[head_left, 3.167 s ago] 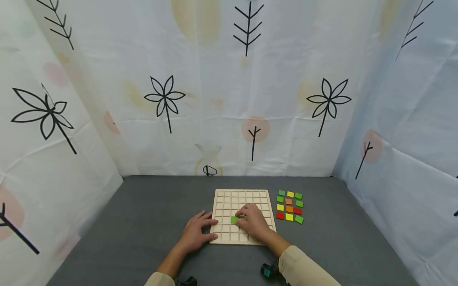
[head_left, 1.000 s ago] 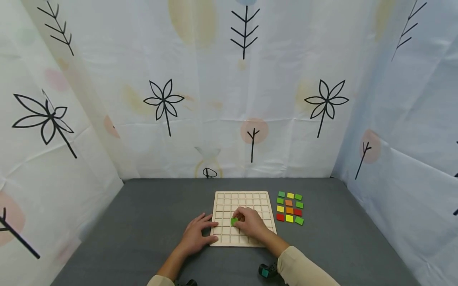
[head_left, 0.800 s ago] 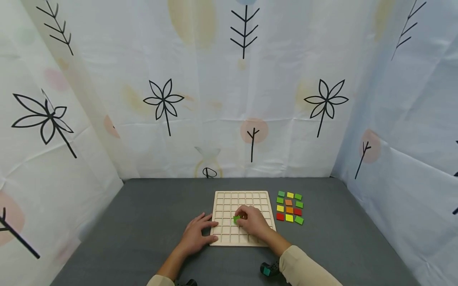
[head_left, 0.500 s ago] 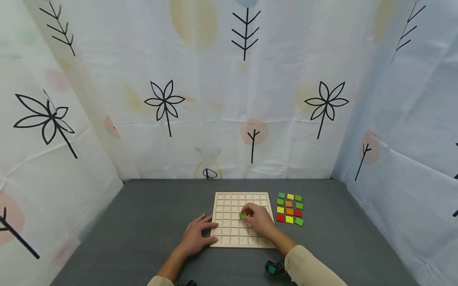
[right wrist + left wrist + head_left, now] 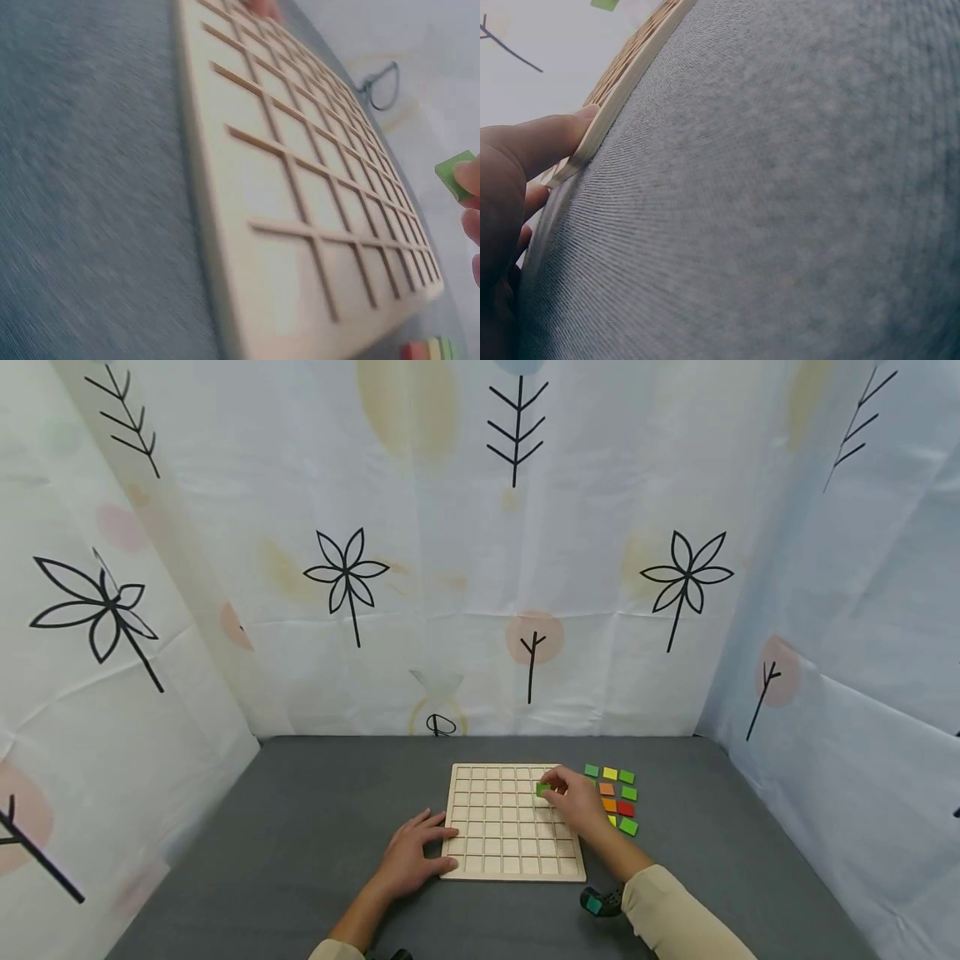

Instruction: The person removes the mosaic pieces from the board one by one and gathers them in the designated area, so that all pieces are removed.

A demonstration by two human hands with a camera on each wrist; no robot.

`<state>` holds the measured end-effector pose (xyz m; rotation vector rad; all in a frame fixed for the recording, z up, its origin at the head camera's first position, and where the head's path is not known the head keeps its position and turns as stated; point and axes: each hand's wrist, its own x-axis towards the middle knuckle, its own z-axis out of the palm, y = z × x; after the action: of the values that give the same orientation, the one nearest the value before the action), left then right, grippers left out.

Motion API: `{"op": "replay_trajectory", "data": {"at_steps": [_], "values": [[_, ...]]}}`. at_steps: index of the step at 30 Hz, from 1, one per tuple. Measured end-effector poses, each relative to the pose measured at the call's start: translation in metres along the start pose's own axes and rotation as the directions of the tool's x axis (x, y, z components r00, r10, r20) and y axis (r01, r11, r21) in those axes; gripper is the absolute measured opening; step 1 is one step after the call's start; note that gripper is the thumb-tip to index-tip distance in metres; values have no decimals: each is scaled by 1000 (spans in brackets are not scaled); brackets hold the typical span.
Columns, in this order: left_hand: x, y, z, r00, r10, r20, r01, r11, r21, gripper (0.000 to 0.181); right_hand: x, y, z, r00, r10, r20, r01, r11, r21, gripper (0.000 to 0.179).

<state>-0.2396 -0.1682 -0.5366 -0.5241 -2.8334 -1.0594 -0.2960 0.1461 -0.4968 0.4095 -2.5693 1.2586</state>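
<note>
A pale wooden board [image 5: 491, 843] with a grid of square recesses lies on the dark grey table. My left hand [image 5: 408, 853] rests at its left side, thumb and index finger touching the frame; the left wrist view shows the thumb [image 5: 555, 136] against the board's edge [image 5: 622, 94]. Between the thumb and fingertips of my right hand [image 5: 577, 800] is a small green square tile [image 5: 542, 789], over the far right part of the board. In the right wrist view this green tile [image 5: 454, 174] is raised above the grid [image 5: 315, 180].
Right of the board lie rows of loose square tiles, among them a red tile [image 5: 625, 809], an orange tile [image 5: 607, 789] and a green tile [image 5: 628, 827]. My right hand and forearm cover some of them. Printed cloth walls [image 5: 450, 527] surround the table [image 5: 322, 810].
My right hand has lifted the green tile from the middle of the board and carried it right and away from me, toward the loose tiles. My left hand has stayed in place.
</note>
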Motion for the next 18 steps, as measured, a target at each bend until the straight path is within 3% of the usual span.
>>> {"op": "replay_trajectory", "data": {"at_steps": [4,11,18], "values": [[0,-1,1,1000,3,0,-3,1000,0,46,2,6,-10,999,29,-33,-29,999,-14,16],[1,-1,0,1000,5,2,-5,1000,8,46,3,18,-22,995,14,-95,-17,1000,-22,16],[1,-1,0,1000,3,5,-3,1000,2,46,3,33,-34,988,97,-121,-104,993,-47,16]]}}
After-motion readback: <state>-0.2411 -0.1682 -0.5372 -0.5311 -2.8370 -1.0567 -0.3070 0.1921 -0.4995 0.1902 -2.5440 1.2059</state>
